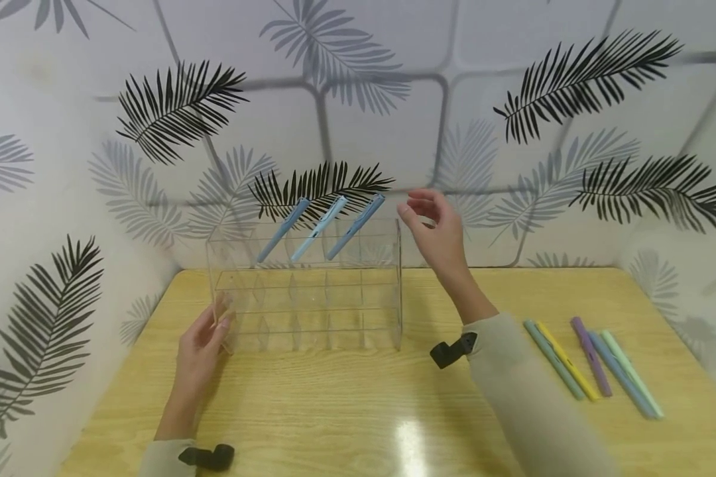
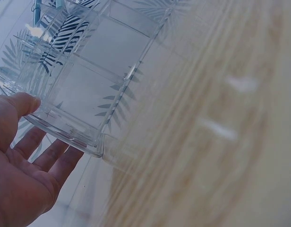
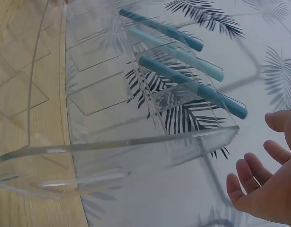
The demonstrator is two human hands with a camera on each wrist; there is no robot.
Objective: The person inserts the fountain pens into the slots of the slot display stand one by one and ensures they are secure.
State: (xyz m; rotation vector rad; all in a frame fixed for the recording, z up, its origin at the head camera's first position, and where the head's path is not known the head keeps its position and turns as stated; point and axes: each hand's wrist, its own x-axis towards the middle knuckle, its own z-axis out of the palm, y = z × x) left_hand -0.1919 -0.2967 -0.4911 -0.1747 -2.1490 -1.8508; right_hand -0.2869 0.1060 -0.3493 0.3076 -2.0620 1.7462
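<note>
A clear acrylic pen rack (image 1: 400, 298) with tiers of small compartments stands on the table. My left hand (image 1: 198, 348) holds its left side panel, thumb on one face and fingers on the other, as the left wrist view (image 2: 27, 165) shows. Three pens lean in the top tier: a blue pen (image 1: 283, 230), a light blue pen (image 1: 319, 228) and another blue pen (image 1: 355, 227). Just off the rack's upper right corner, my right hand (image 1: 434, 228) is raised with loosely bent fingers and nothing in them. In the right wrist view, its fingers are apart from the rack's side panel (image 3: 103, 156).
On the table's right side lie several pens: a green pen (image 1: 553, 360), a yellow pen (image 1: 567, 360), a purple pen (image 1: 591, 356), a blue pen (image 1: 622, 375) and a pale green pen (image 1: 631, 373). A leaf-patterned wall (image 1: 370, 146) rises behind the wooden table (image 1: 328, 417).
</note>
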